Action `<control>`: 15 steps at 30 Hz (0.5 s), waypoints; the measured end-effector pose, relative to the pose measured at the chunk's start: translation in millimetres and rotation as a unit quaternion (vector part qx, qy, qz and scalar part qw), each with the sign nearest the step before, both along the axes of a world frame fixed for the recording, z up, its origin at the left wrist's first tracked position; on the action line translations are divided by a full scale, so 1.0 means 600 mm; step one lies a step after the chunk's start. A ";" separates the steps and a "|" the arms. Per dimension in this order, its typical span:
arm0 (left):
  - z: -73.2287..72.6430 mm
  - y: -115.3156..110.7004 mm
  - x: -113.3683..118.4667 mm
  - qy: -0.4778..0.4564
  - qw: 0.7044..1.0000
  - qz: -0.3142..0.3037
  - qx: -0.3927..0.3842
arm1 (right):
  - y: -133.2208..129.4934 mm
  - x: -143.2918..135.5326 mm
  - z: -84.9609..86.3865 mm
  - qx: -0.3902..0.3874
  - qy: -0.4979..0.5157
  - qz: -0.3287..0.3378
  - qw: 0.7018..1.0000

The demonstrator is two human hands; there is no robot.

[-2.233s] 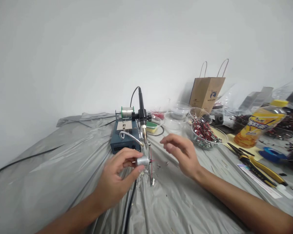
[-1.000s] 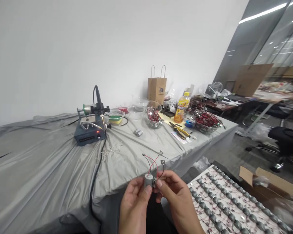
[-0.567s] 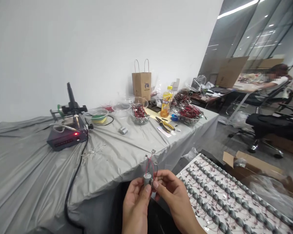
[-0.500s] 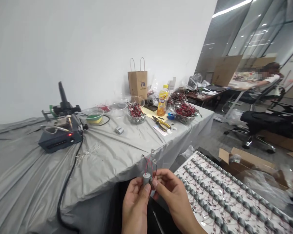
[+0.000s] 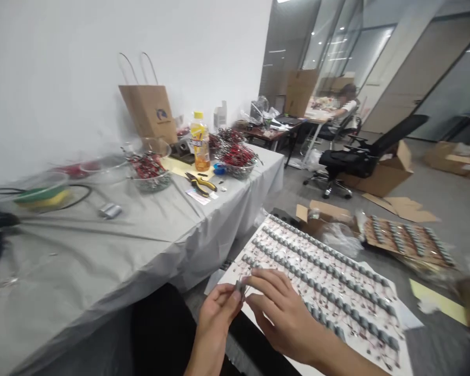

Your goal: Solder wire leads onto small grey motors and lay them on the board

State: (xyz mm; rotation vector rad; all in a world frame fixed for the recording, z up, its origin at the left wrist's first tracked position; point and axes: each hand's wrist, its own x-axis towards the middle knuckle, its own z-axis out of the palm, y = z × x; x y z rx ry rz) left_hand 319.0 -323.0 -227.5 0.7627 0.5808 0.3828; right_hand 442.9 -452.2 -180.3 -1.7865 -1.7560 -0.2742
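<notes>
A small grey motor [image 5: 239,286] is pinched upright between the thumb and fingers of my left hand [image 5: 218,309]. My right hand [image 5: 279,307] reaches in from the other side, its thumb and fingertips closed at the motor's right edge. Those fingers cover part of the motor, and its thin wires are hard to make out here. Just beyond and beneath my hands lies a white board [image 5: 317,360] with long rows of similar grey motors [image 5: 311,282], their red and black wires spread between the rows.
On the grey-covered table [image 5: 149,230] are pliers [image 5: 201,184], a drink bottle [image 5: 200,143], a paper bag [image 5: 149,115], a bowl of wires [image 5: 151,172] and a loose metal cylinder [image 5: 110,210]. Boxes, an office chair [image 5: 352,162] and a second motor board [image 5: 407,243] stand beyond; a person sits farther back.
The view has swung right, so the soldering station has mostly left it and more of the motor board shows. My hands, still together at the motor, are now over the board's near edge.
</notes>
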 end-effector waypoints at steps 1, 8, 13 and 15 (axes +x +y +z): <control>-0.013 -0.007 0.007 0.005 0.999 -0.047 0.022 | -0.014 0.006 -0.004 -0.035 -0.038 0.007 0.999; -0.108 -0.057 0.040 0.066 0.982 -0.174 0.044 | -0.096 0.006 -0.104 -0.156 -0.026 -0.033 0.987; -0.153 -0.098 0.038 0.135 0.961 -0.230 0.076 | -0.174 0.008 -0.190 -0.155 0.302 -0.114 0.934; -0.173 -0.096 0.028 0.170 0.945 -0.244 0.137 | -0.228 0.022 -0.227 -0.132 0.483 -0.203 0.842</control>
